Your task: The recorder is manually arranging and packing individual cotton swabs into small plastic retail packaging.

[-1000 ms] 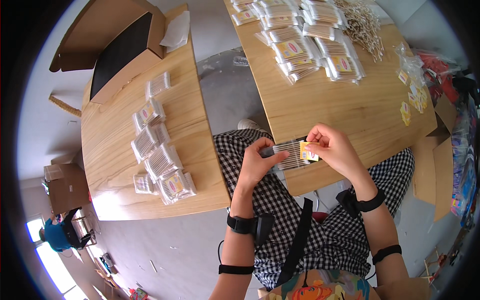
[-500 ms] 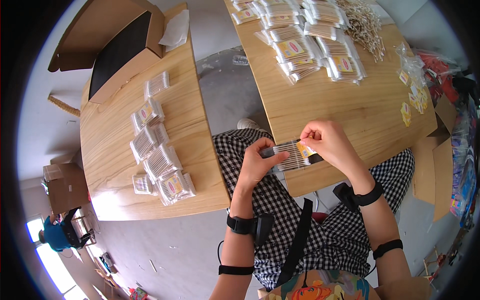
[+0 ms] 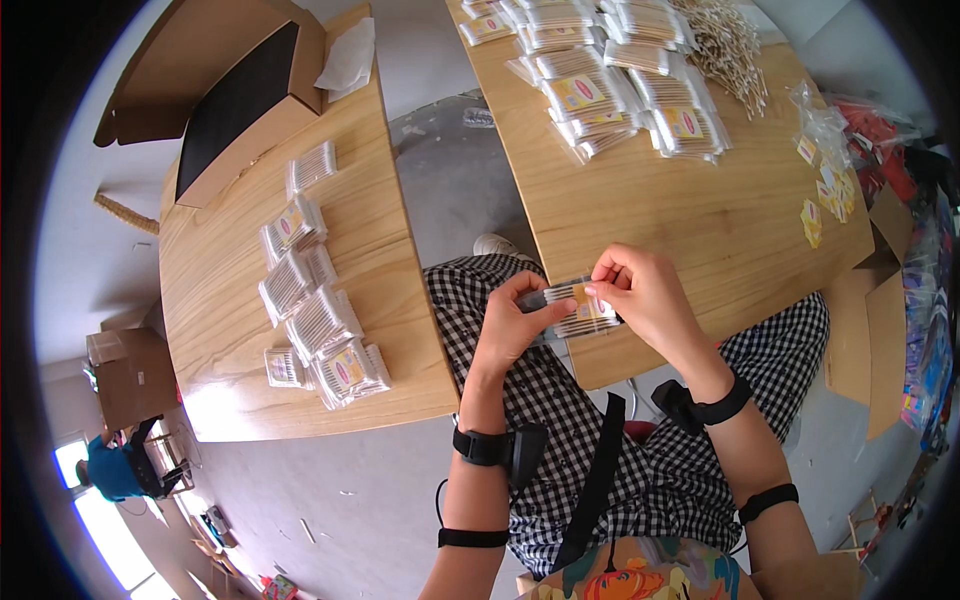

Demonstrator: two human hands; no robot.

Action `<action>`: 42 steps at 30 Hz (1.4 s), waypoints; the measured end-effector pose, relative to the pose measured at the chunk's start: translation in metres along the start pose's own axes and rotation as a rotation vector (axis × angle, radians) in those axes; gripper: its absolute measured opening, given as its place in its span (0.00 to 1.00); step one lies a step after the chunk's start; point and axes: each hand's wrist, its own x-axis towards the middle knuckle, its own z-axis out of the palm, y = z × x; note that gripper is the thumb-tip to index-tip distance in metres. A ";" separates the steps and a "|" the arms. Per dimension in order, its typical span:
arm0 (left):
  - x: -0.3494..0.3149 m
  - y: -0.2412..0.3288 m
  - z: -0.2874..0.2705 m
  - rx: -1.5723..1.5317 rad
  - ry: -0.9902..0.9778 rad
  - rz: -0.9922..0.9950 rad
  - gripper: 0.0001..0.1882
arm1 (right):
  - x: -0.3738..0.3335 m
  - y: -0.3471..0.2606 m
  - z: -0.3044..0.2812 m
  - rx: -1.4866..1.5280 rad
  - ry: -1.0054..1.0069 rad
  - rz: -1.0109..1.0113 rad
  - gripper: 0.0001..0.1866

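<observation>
Over the near edge of the right table, my left hand [image 3: 512,326] grips a flat clear bag of cotton swabs [image 3: 585,327], thumb across its top. A small yellow-and-white label card [image 3: 583,294] lies over the swabs in the bag's area. My right hand [image 3: 648,297] pinches the card's far edge between thumb and fingers. Whether the card is under the plastic or on top of it, I cannot tell. Filled swab packs [image 3: 590,95] are piled farther up this table, beside a heap of loose cotton swabs [image 3: 728,55]. Spare yellow cards [image 3: 833,192] lie at its right side.
On the left table [image 3: 400,370] stand a row of swab packs [image 3: 322,322] and an open cardboard box [image 3: 240,130] with a dark lining. Another open carton [image 3: 862,345] sits at the right. A gap separates the tables. A person in blue [image 3: 112,470] is far left.
My right hand has shifted slightly left, bringing the yellow card farther over the swabs toward my left thumb. My left hand keeps its hold on the bag.
</observation>
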 end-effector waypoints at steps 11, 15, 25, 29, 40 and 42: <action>0.001 -0.004 0.000 -0.008 -0.010 0.010 0.15 | -0.022 0.004 0.011 -0.027 0.154 -0.118 0.10; 0.001 -0.002 0.001 -0.008 -0.018 0.016 0.15 | -0.033 0.015 0.011 0.166 0.220 -0.097 0.11; -0.001 -0.001 0.000 -0.024 -0.014 0.015 0.15 | -0.054 0.016 0.000 0.623 0.146 0.121 0.10; 0.000 -0.005 -0.002 -0.036 -0.020 0.025 0.16 | -0.055 0.013 0.001 0.655 0.147 0.127 0.11; -0.002 -0.003 -0.002 -0.025 -0.014 0.032 0.16 | -0.061 0.010 0.005 0.685 0.126 0.162 0.10; -0.002 -0.002 -0.001 -0.039 -0.017 0.032 0.16 | -0.061 0.013 0.008 0.712 0.207 0.119 0.13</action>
